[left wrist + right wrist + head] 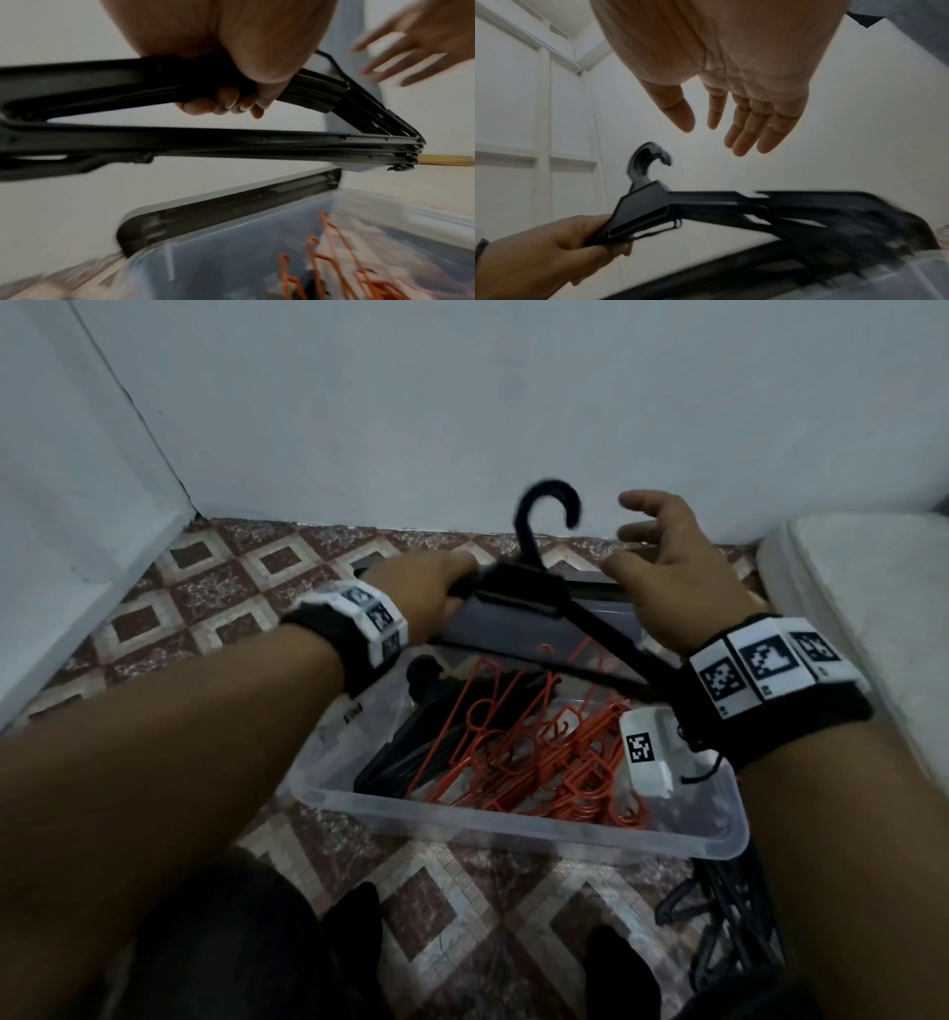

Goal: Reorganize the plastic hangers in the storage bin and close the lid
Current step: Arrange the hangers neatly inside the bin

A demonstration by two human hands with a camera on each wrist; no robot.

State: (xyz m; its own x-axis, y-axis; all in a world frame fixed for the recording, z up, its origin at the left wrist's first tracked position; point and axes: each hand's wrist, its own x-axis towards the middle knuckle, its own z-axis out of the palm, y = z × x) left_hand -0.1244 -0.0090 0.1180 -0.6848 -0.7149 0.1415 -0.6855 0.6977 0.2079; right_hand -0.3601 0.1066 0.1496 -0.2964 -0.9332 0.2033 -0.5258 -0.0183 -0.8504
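Observation:
A clear plastic storage bin [513, 819] stands on the tiled floor and holds a tangle of orange hangers [544, 752] beside black hangers [411, 731]. My left hand [441, 588] grips a stack of black hangers [518, 593] by the left shoulder, hook upward, above the bin's far side. The same stack [231, 140] fills the left wrist view, with my curled fingers [223, 103] round it. My right hand [662, 562] hovers open just right of the hook, fingers spread and touching nothing. Its straight fingers [746, 132] show above the stack [670, 211].
The bin's dark rim [226, 209] runs along its far side, near the white wall [462, 403]. More black hangers [729, 922] lie on the floor to the bin's right. A white lid-like object [862, 618] stands at the right. My dark-clothed legs [246, 947] are below.

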